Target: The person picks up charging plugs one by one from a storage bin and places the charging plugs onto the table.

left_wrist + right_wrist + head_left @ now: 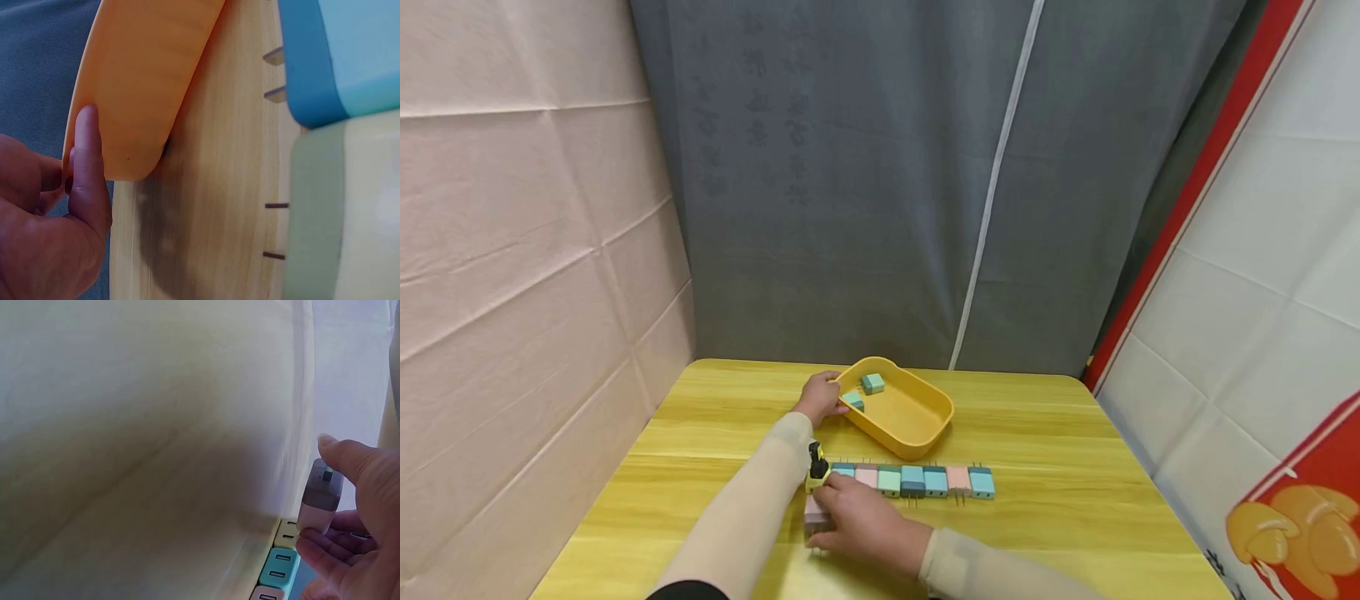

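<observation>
My left hand (818,398) grips the left rim of a yellow plastic tray (928,396), thumb and fingers on either side of its wall in the left wrist view. Two green chargers (872,383) lie at the tray's left end. My right hand (868,525) holds a pink charger with a grey end (320,497) between thumb and fingers, at the left end of a row of chargers. That row runs across the table in front of the tray, in blue, pink and green, with metal prongs sticking out. A yellow charger (286,532) sits at its left end, beside the held one.
The wooden table (1060,467) extends to both sides of the row. A grey curtain (850,208) hangs behind it, with pale cloth walls (535,292) left and right. My left forearm (737,508) reaches past the row's left end.
</observation>
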The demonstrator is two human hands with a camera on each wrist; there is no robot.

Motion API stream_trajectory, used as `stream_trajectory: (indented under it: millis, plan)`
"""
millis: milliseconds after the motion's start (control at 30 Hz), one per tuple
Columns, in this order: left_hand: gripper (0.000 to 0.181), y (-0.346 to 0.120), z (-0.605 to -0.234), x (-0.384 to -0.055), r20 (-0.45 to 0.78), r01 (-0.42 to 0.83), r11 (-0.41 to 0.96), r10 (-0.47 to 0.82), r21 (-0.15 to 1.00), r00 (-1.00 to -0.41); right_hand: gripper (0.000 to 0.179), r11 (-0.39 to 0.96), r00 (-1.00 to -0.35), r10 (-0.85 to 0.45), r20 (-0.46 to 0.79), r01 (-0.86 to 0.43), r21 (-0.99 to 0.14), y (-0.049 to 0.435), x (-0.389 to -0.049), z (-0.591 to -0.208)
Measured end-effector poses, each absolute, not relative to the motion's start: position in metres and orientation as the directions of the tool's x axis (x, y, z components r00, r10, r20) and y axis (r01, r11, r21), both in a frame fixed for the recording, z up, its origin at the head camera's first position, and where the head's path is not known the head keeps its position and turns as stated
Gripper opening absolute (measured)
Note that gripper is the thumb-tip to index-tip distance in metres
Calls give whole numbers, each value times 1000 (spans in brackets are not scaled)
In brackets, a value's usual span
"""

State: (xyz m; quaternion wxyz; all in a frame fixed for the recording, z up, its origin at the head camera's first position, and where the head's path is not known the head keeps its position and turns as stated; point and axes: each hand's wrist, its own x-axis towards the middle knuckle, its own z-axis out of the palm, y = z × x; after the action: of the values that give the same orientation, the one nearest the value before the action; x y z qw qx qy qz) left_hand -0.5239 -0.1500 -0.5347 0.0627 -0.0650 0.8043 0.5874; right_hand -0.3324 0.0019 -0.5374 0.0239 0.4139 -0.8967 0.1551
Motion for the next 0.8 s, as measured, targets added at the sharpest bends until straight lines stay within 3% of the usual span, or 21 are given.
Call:
stream_trajectory:
  millis: [800]
  plan:
    - [46, -150, -532, -521, -174, -172, 284, -18, 943, -985, 47, 596, -638, -737, 224, -769, -232, -7, -337, -554]
